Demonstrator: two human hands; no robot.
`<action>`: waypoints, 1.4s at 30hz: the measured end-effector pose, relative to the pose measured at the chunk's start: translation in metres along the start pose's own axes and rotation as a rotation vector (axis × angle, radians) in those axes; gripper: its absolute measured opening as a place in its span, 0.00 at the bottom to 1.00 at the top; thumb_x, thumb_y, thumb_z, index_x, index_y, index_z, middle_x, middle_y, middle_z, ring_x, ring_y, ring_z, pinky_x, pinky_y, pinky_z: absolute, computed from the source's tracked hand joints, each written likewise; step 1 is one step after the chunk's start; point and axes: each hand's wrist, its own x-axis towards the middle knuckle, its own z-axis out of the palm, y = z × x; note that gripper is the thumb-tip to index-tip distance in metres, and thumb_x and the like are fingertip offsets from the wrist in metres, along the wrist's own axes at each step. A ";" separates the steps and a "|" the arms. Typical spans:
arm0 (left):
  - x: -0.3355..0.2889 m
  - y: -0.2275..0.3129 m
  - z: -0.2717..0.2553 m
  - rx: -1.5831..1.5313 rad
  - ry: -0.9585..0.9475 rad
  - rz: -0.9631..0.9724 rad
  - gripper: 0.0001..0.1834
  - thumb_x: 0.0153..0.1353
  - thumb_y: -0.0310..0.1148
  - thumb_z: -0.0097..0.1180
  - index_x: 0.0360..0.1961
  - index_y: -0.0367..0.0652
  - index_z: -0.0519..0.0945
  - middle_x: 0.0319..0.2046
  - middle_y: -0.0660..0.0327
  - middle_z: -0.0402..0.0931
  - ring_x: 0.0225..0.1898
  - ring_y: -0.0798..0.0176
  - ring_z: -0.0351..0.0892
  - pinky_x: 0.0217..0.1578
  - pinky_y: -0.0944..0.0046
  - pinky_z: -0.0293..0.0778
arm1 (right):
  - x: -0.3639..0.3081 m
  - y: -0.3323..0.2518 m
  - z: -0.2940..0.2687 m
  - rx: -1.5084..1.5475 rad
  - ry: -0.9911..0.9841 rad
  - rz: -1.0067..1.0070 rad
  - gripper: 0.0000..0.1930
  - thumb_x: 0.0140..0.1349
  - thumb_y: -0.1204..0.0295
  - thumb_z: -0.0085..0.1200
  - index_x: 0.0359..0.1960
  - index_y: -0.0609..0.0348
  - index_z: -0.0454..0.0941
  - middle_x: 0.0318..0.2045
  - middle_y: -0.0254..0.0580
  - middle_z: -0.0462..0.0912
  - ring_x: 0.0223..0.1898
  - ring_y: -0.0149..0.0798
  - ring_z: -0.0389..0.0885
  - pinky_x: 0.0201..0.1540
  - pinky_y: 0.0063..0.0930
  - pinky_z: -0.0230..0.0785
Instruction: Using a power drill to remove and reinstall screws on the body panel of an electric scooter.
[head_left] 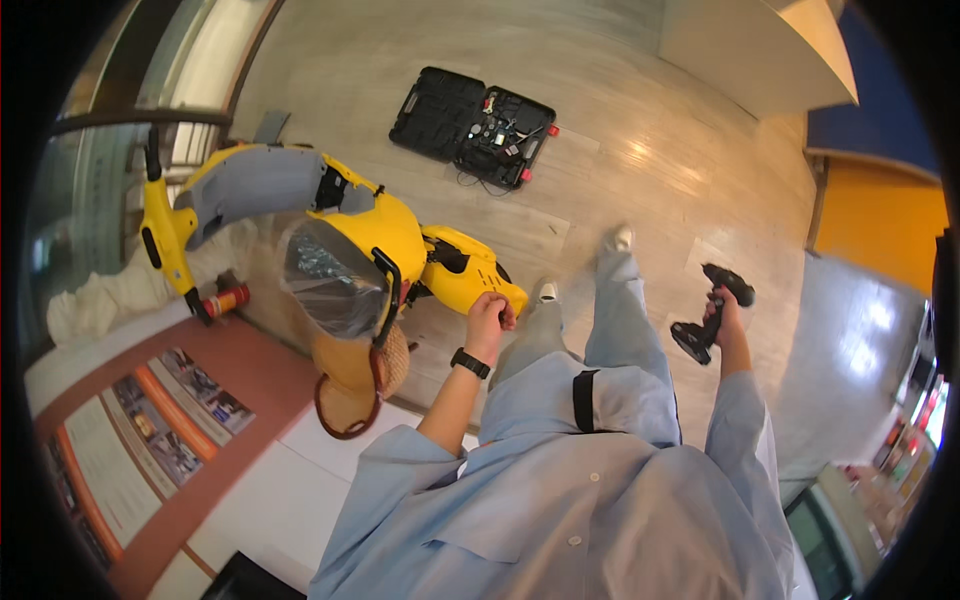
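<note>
Looking down past my pale blue shirt [560, 500], my left hand [489, 312] pinches the yellow machine's shell [470, 268] with closed fingers. My right hand [726, 305] is clamped on a black power drill [708, 318], well apart, above the wooden floor [620, 140].

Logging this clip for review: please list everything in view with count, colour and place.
Scooter-like machine: one, yellow and grey, left of centre.
Basket: one, tan wicker, hanging at its front.
Tool case: one, black, lying open on the floor, top centre.
Cordless drill: one, black, held at right.
Posters: several, orange-edged, on the brown surface lower left.
White cloth: one, far left.
Floor: pale wood.
Wristwatch: one, black, left wrist.
Left hand: on the machine's yellow panel.
Right hand: gripping the drill.
</note>
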 end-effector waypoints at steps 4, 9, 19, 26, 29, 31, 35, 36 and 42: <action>0.012 0.004 0.017 0.028 0.091 0.069 0.04 0.62 0.27 0.45 0.35 0.40 0.72 0.24 0.61 0.73 0.26 0.68 0.73 0.27 0.70 0.70 | 0.072 -0.073 0.106 -0.160 -0.207 0.035 0.10 0.56 0.60 0.51 0.29 0.53 0.71 0.10 0.29 0.64 0.11 0.30 0.62 0.16 0.24 0.59; 0.021 0.011 0.058 -0.023 0.304 -0.009 0.04 0.62 0.27 0.47 0.36 0.39 0.73 0.26 0.63 0.72 0.26 0.69 0.72 0.29 0.70 0.69 | 0.124 -0.114 0.209 -0.363 -0.350 0.205 0.10 0.56 0.63 0.50 0.32 0.57 0.71 0.13 0.29 0.67 0.14 0.27 0.64 0.19 0.22 0.62; 0.091 0.016 0.074 -0.247 0.396 -0.172 0.05 0.62 0.25 0.45 0.37 0.37 0.72 0.27 0.59 0.74 0.27 0.66 0.75 0.30 0.67 0.74 | 0.143 -0.116 0.320 -0.549 -0.359 0.419 0.11 0.55 0.64 0.50 0.35 0.57 0.72 0.14 0.28 0.66 0.14 0.26 0.64 0.19 0.20 0.62; 0.231 0.015 0.010 -0.138 0.259 -0.190 0.06 0.62 0.22 0.43 0.38 0.34 0.72 0.28 0.56 0.76 0.28 0.64 0.77 0.30 0.64 0.76 | 0.143 -0.090 0.356 -0.453 -0.180 0.526 0.14 0.54 0.64 0.50 0.38 0.60 0.72 0.15 0.27 0.66 0.15 0.24 0.65 0.20 0.19 0.64; 0.289 0.035 -0.011 0.163 0.274 -0.244 0.06 0.63 0.22 0.43 0.36 0.34 0.73 0.26 0.59 0.75 0.27 0.65 0.77 0.30 0.66 0.76 | 0.151 -0.074 0.377 -0.470 -0.129 0.534 0.13 0.54 0.65 0.50 0.37 0.59 0.72 0.17 0.29 0.67 0.16 0.25 0.65 0.21 0.21 0.64; 0.336 0.033 -0.023 0.115 0.298 -0.252 0.06 0.63 0.22 0.43 0.36 0.34 0.73 0.26 0.59 0.75 0.27 0.65 0.77 0.30 0.66 0.76 | 0.177 -0.060 0.384 -0.439 -0.133 0.581 0.11 0.54 0.67 0.50 0.36 0.58 0.71 0.17 0.31 0.67 0.16 0.27 0.65 0.21 0.23 0.64; 0.417 0.022 -0.050 0.246 0.314 -0.145 0.06 0.61 0.21 0.45 0.35 0.35 0.74 0.26 0.58 0.77 0.25 0.64 0.78 0.28 0.66 0.77 | 0.225 -0.023 0.417 -0.470 -0.122 0.519 0.11 0.54 0.68 0.50 0.36 0.59 0.72 0.17 0.33 0.68 0.17 0.28 0.66 0.22 0.25 0.64; 0.434 0.013 -0.050 0.243 0.315 -0.163 0.06 0.61 0.21 0.45 0.35 0.35 0.74 0.26 0.58 0.77 0.25 0.64 0.78 0.28 0.66 0.77 | 0.239 -0.017 0.421 -0.475 -0.109 0.532 0.11 0.54 0.68 0.50 0.36 0.59 0.72 0.17 0.33 0.68 0.17 0.28 0.66 0.22 0.25 0.64; 0.531 -0.044 -0.049 -0.057 0.341 -0.264 0.06 0.61 0.18 0.44 0.38 0.33 0.73 0.29 0.57 0.75 0.29 0.64 0.78 0.32 0.66 0.78 | 0.317 0.014 0.414 -0.617 -0.013 0.536 0.15 0.54 0.66 0.50 0.41 0.61 0.71 0.15 0.34 0.67 0.16 0.30 0.66 0.23 0.27 0.65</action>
